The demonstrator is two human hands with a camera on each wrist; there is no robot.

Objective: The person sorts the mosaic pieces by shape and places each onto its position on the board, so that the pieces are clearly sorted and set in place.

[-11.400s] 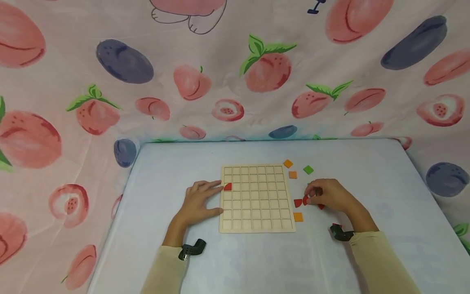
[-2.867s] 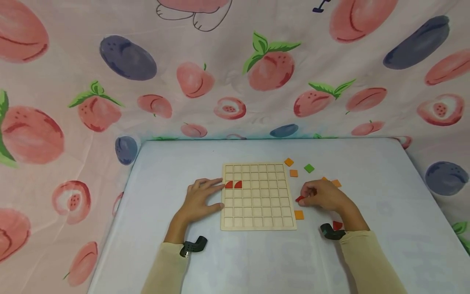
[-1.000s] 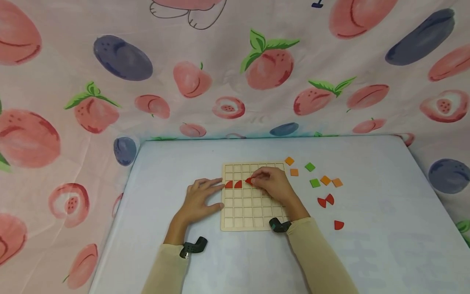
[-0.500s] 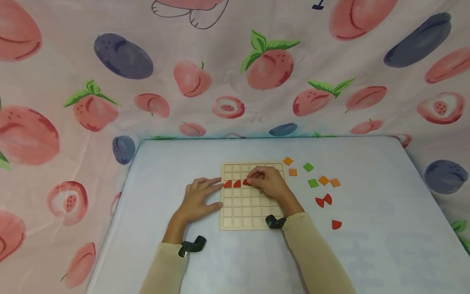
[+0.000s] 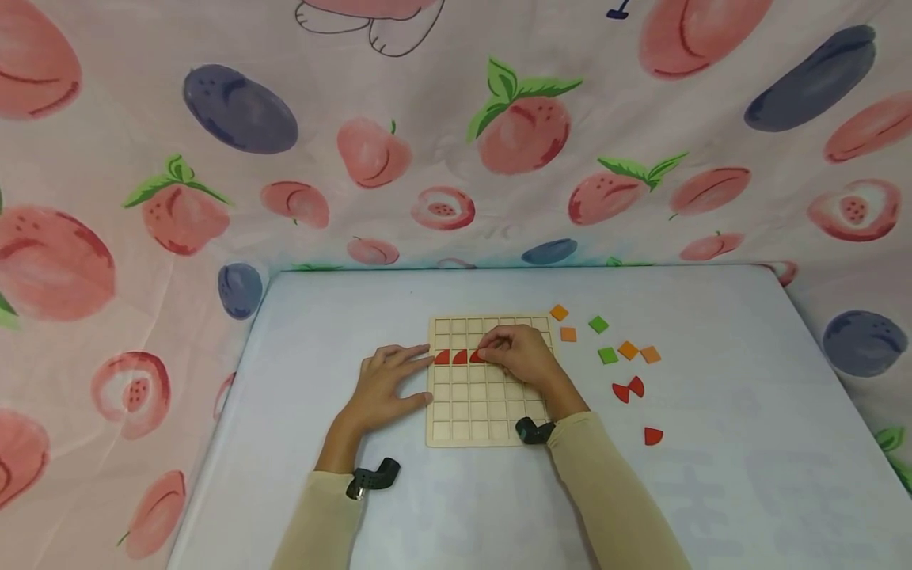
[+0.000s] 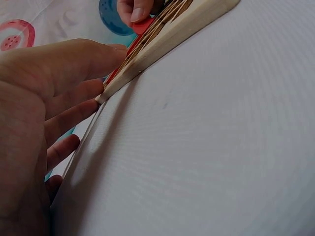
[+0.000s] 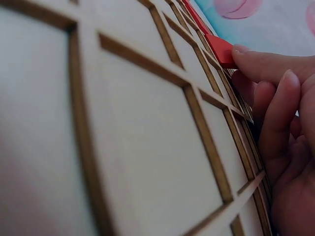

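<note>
A square wooden grid board [image 5: 449,445] lies on the table. Two red quarter-circle tiles fill the first two cells of its third row, one of them a red tile [image 5: 459,357]. With thumb and fingertips my right hand [image 5: 523,356] pinches another red quarter-circle tile [image 7: 222,50] at the third cell of that row; in the head view the fingers partly cover it. My left hand [image 5: 385,385] has its fingers spread, with fingertips and thumb touching the board's left edge. In the left wrist view the left hand [image 6: 54,93] reaches that wooden edge.
Right of the board lie loose tiles: orange squares, one an orange tile [image 5: 628,349], green squares, one a green tile [image 5: 598,324], and three red quarter-circles, one a red tile [image 5: 653,435]. A fruit-printed cloth [image 5: 442,95] hangs behind the white table [image 5: 342,309].
Over these frames, a second red tile has come onto the board. My right hand has brought another from the right side, lately lowering it at the third cell. My left hand stays at the edge.
</note>
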